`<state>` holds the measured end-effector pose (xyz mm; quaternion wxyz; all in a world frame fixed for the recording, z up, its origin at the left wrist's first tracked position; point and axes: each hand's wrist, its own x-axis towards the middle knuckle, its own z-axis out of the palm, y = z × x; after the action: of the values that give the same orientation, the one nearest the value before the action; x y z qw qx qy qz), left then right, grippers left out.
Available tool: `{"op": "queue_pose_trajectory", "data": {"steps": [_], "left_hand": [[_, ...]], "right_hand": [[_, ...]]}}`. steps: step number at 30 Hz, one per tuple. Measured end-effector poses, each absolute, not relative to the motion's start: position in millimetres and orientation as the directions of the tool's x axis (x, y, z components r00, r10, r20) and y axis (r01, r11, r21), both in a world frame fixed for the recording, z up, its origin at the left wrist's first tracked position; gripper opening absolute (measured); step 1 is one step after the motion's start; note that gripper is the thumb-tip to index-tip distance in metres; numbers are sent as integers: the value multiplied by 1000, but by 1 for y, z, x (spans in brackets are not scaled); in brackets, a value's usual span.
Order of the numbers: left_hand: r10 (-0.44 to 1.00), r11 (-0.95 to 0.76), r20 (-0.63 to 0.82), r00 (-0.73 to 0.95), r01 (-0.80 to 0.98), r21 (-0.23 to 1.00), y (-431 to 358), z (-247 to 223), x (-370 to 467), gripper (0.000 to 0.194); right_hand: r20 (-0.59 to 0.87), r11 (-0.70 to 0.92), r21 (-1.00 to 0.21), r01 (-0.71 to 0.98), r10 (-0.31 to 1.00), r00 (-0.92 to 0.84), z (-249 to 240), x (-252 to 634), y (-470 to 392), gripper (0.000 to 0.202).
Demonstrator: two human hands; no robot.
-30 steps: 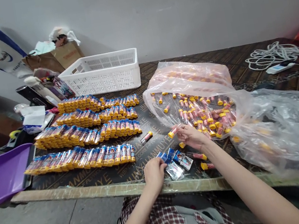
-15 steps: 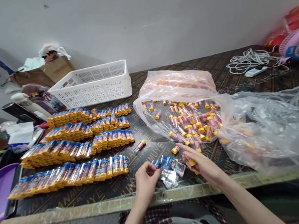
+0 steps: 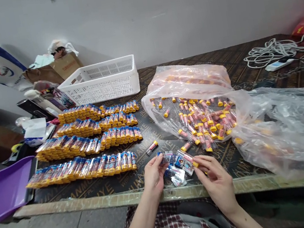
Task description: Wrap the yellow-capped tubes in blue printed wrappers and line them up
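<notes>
My left hand pinches a small blue-printed plastic sleeve between thumb and fingers. In my right hand is a clear tube with a yellow cap, gripped at its capped end and pointing left toward the sleeve. Below and between the hands lies a small pile of loose sleeves, partly hidden. Just beyond, many capped tubes spill from the mouth of a translucent plastic bag. One lone tube rests left of them. Sleeved tubes stand in several rows at the left.
A white plastic basket sits behind the rows. Crumpled clear plastic spreads over the right side, with a white cable behind it. A purple dustpan-like tray juts in at the left. The table's taped edge runs in front.
My right hand has brought a tube from the spilled pile toward my left hand. The left hand has raised a sleeve from the loose pile. The view has shifted slightly rightward.
</notes>
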<state>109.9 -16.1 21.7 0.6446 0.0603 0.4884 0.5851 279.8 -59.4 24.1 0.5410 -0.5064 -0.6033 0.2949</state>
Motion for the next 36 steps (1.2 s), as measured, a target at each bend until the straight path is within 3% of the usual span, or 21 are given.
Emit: {"op": "queue_pose_trajectory", "data": {"steps": [10,16,21,25,30,36], "left_hand": [[768,274,-597,-233,-722,635,-17,24,111,30],[827,227,-498,-260,-656,720,-21,26,115,36],[900,285,-425,-99,-604,744,-29,34,117,43],[888,390,-461,-8,-519,760,-38,37,115,59],[862,506,-454,224,-356,786,-47,41,115,43],[838,542,-467,282,-329,774,-51,51,115,35]], "right_hand": [[518,465,-772,432,855,5,20,276,-64,33],[429,457,-832,314,889,-158,20,274,-65,33],[413,473,-824,312,879,-239,14,274,-60,38],[481,570,-719,397,821,-308,14,273,-53,65],[450,626,-701,341,760,-470,20,274,-45,82],[398,586,-775,235,742,-539,21,276,-43,84]]}}
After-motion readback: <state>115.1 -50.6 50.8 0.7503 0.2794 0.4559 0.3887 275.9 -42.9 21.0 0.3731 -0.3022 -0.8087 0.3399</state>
